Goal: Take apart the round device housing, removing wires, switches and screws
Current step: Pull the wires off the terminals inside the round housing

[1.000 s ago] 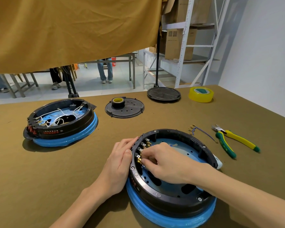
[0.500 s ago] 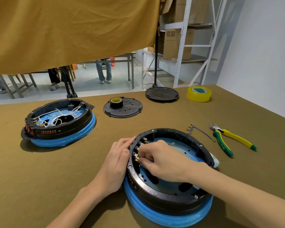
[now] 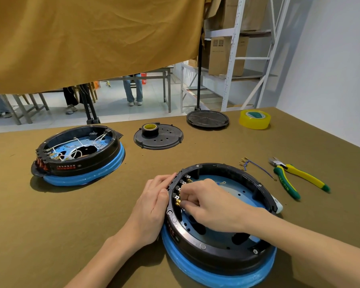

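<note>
The round black housing with a blue base ring (image 3: 220, 254) lies in front of me on the brown table. A row of switches with brass terminals (image 3: 180, 194) sits inside its left wall. My left hand (image 3: 152, 206) presses flat against the outside of that wall, fingers straight. Reaching inside the housing, my right hand (image 3: 208, 206) has its fingers curled and pinches at the brass terminals of a switch. A short blue wire end (image 3: 221, 183) shows just beyond my right knuckles.
A second housing with white wires (image 3: 79, 154) stands at the left. A black cover plate with a tape roll (image 3: 158, 136), another black disc (image 3: 207, 119) and yellow tape (image 3: 255, 119) lie farther back. Green-yellow cutters (image 3: 295, 179) and a removed blue wire (image 3: 256, 166) lie at the right.
Both hands stay at the housing's left wall. My right fingers have shifted slightly along the switch terminals; the view has drifted a little.
</note>
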The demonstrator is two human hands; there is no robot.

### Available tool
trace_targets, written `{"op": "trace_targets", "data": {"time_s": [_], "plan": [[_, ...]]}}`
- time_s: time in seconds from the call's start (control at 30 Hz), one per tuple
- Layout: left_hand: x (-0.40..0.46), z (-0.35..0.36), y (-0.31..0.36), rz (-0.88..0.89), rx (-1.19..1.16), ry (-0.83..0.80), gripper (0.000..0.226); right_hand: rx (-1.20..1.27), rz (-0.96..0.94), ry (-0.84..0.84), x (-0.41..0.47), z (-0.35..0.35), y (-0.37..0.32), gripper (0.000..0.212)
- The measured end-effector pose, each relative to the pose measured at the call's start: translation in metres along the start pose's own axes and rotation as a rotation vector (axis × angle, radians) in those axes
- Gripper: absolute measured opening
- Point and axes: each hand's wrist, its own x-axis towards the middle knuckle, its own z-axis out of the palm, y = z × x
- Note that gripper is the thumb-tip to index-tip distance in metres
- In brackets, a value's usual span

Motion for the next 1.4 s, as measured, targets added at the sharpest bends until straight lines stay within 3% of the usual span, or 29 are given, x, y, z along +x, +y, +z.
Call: {"op": "trace_targets", "data": {"time_s": [0.9,1.07,1.17,1.4], "plan": [[-0.003,0.001,0.001,0.009,0.018,0.0,0.067,0.051,-0.01,-0.033,-0.014,-0.003,0.0,0.023],[-0.002,0.003,-0.003,0.016,-0.01,0.01,0.064,0.227,-0.016,0.09,-0.013,-0.008,-0.002,0.018],[-0.001,0.004,-0.004,0.036,-0.017,0.018,0.057,0.393,-0.072,0.25,-0.01,-0.011,-0.008,0.015],[-0.001,0.004,-0.002,0.042,-0.021,0.035,0.06,0.786,0.026,0.415,0.016,-0.05,-0.009,0.02]]}}
